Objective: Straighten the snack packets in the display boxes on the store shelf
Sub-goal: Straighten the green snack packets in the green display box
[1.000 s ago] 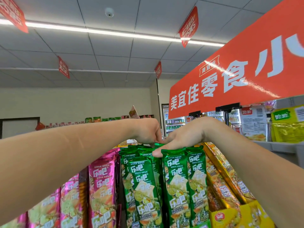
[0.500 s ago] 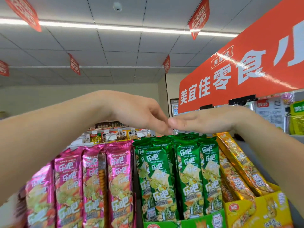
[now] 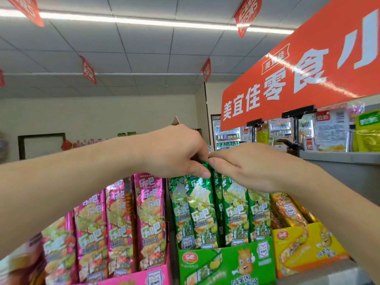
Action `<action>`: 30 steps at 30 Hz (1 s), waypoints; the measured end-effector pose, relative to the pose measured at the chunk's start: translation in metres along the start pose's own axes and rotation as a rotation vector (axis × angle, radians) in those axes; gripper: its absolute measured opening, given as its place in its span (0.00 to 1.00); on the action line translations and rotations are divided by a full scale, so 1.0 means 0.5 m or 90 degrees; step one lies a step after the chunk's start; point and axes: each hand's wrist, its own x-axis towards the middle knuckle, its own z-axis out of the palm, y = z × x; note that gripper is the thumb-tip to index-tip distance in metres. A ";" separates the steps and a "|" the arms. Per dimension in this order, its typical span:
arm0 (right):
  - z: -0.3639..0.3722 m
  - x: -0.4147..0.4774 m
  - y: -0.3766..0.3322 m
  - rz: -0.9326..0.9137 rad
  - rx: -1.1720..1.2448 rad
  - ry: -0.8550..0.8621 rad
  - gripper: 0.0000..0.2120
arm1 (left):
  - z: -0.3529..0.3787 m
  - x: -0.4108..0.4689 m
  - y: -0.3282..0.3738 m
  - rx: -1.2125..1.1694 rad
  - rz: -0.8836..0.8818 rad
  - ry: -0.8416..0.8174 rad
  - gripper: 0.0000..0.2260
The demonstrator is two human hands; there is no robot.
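Pinching the tops of the green packets (image 3: 203, 212) with the left hand (image 3: 174, 153), thumb in front, and also with the right hand (image 3: 246, 167) just beside. Kept in the green box (image 3: 226, 264) at the front edge of the shelf (image 3: 333, 272), mostly upright. Probably about midway: left to straighten, seemingly, the uneven pink packets (image 3: 150, 212) and the leaning yellow packets (image 3: 287, 208).

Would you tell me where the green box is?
In the head view, the green box sits low centre, between the pink box and the yellow box.
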 end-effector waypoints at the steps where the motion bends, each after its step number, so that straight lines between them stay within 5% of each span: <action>1: 0.006 -0.004 0.001 -0.006 -0.019 0.044 0.30 | 0.002 -0.002 0.001 -0.007 0.005 0.011 0.16; 4: 0.021 -0.009 0.005 -0.019 -0.017 0.168 0.26 | -0.005 -0.013 0.006 -0.053 -0.010 0.101 0.12; 7: 0.030 -0.016 -0.003 -0.014 0.025 0.253 0.21 | -0.035 -0.025 0.003 -0.073 -0.054 0.315 0.12; 12: 0.026 -0.049 -0.031 0.008 0.193 0.464 0.27 | -0.091 -0.054 0.017 -0.181 -0.114 0.630 0.11; 16: 0.041 -0.085 -0.098 0.029 0.356 0.471 0.34 | -0.120 -0.068 0.051 -0.242 -0.141 0.761 0.12; 21: 0.069 -0.107 -0.170 0.023 0.419 0.529 0.30 | -0.127 -0.075 0.079 -0.364 -0.155 0.809 0.18; 24: 0.074 -0.121 -0.202 0.007 0.454 0.593 0.26 | -0.114 -0.085 0.091 -0.501 -0.073 0.784 0.19; 30: 0.109 -0.198 -0.256 0.021 0.879 0.477 0.25 | -0.046 -0.109 0.124 -0.961 0.075 0.596 0.15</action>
